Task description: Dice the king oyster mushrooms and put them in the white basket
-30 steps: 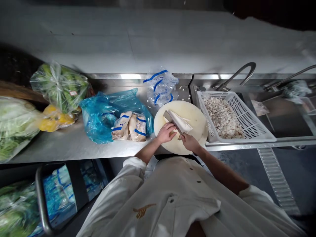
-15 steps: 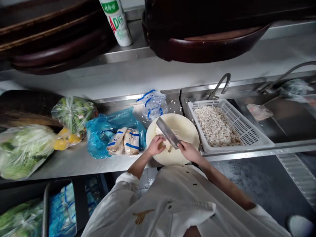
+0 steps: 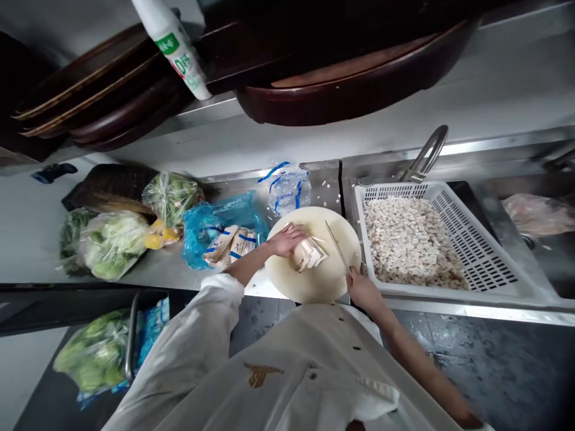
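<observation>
- steel counter [image 3: 164, 266], round cream board [image 3: 309, 288]
- i see pale slices [image 3: 311, 254], stacked unevenly
- left hand [image 3: 287, 239] on them, fingers extended
- right hand [image 3: 363, 290] wrapped round a knife [image 3: 336, 244]

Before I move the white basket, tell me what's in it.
Small pale chopped pieces are heaped over the left part of the white basket; whatever lies beneath that heap is hidden.

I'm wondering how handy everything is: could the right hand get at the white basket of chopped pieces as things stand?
Probably yes. The white basket sits just beside the round board, with nothing visible between it and the right hand, though that hand is holding a knife.
</observation>
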The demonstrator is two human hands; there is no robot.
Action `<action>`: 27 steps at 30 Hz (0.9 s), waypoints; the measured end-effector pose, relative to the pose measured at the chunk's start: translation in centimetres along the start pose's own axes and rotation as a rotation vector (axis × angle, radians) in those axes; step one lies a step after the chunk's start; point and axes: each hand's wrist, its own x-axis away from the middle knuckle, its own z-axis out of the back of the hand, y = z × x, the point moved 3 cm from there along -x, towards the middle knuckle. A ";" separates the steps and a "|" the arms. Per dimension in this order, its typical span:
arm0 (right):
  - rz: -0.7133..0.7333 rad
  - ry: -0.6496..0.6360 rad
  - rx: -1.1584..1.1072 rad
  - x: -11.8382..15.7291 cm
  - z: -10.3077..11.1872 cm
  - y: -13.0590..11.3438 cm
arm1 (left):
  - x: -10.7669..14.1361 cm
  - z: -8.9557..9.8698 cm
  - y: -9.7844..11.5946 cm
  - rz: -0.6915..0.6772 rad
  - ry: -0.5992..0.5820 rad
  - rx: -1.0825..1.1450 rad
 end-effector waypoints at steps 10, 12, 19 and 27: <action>0.044 0.018 -0.054 -0.8 0.2 1.1 | 1.4 -1.4 0.9 0.043 -0.239 -0.022; 0.045 0.012 -0.054 -0.9 0.3 1.3 | 1.6 -1.2 1.2 0.022 -0.326 0.023; 0.048 -0.004 -0.064 -0.9 0.3 1.1 | 2.5 -1.3 3.0 0.057 -0.251 -0.003; 0.009 -0.027 -0.044 -1.0 1.3 1.0 | 2.4 -1.4 3.8 -0.033 -0.223 0.124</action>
